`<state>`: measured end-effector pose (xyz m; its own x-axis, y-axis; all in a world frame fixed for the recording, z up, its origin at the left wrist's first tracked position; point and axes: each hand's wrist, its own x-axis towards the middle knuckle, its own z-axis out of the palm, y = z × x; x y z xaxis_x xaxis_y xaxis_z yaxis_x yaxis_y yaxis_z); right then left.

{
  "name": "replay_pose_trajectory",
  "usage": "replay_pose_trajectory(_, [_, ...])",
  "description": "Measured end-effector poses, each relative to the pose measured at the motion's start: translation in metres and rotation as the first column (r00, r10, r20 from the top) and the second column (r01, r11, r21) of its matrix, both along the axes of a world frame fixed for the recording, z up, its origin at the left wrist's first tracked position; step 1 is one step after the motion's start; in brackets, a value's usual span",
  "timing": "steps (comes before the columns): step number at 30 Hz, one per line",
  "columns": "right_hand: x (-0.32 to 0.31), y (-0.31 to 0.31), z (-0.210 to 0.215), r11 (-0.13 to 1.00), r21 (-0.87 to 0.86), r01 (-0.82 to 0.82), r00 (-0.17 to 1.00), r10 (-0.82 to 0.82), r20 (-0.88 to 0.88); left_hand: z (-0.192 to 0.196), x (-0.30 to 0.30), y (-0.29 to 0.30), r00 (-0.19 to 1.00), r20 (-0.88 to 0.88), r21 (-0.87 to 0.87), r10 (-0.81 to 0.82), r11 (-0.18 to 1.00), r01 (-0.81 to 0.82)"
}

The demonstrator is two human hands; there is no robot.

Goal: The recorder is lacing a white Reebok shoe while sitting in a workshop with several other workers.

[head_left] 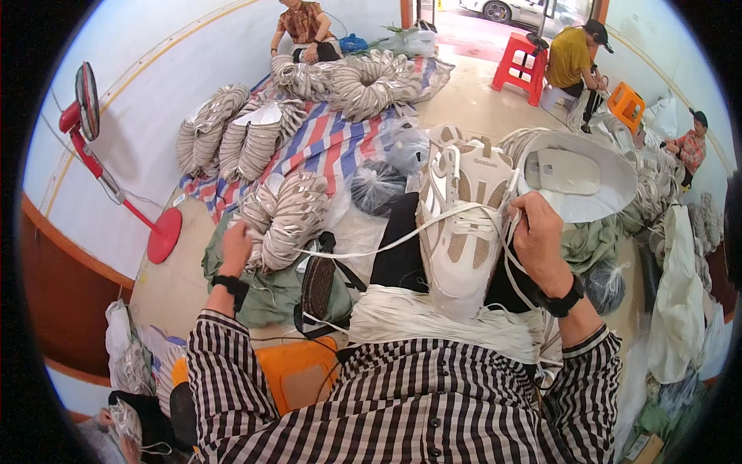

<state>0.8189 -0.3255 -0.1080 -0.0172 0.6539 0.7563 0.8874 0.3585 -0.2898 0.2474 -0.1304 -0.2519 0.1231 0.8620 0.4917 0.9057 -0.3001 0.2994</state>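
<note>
A beige and white sneaker upper (461, 259) rests over my lap, its toe end toward me and mesh panels on its tongue and toe. A long white shoelace (394, 246) runs from its eyelets across to the left. My left hand (236, 247) is closed at the far end of this line, out to the left; the stretch of lace at its fingers is hard to see against the pale stack behind. Beside the upper's right edge, my right hand (539, 236) pinches the lace, which hangs down in a loop. A thick bundle of white laces (440, 313) lies across my lap.
Ring-shaped stacks of uppers (282, 220) lie left and on a striped sheet (305, 147). A white open container (618, 185) stands right of the upper. A red fan (163, 236) is at left, an orange stool (290, 371) by my side. Several other people sit farther off.
</note>
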Motion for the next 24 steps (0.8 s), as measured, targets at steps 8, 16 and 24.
replay_pose_trajectory(8, [0.004,0.001,0.001,0.953,-0.236,-0.188,0.879,0.056,-0.473,0.109,0.219,-0.051,0.699,0.546,-0.021,-0.461,0.827,0.562])
replay_pose_trajectory(16, [0.005,0.001,-0.003,0.901,-0.306,-0.309,0.750,0.033,-0.660,0.147,0.339,-0.090,0.463,0.640,0.122,-0.614,0.675,0.727])
replay_pose_trajectory(24, [0.003,0.001,-0.004,0.898,-0.305,-0.316,0.733,0.026,-0.680,0.129,0.348,-0.085,0.480,0.575,0.205,-0.663,0.684,0.700])
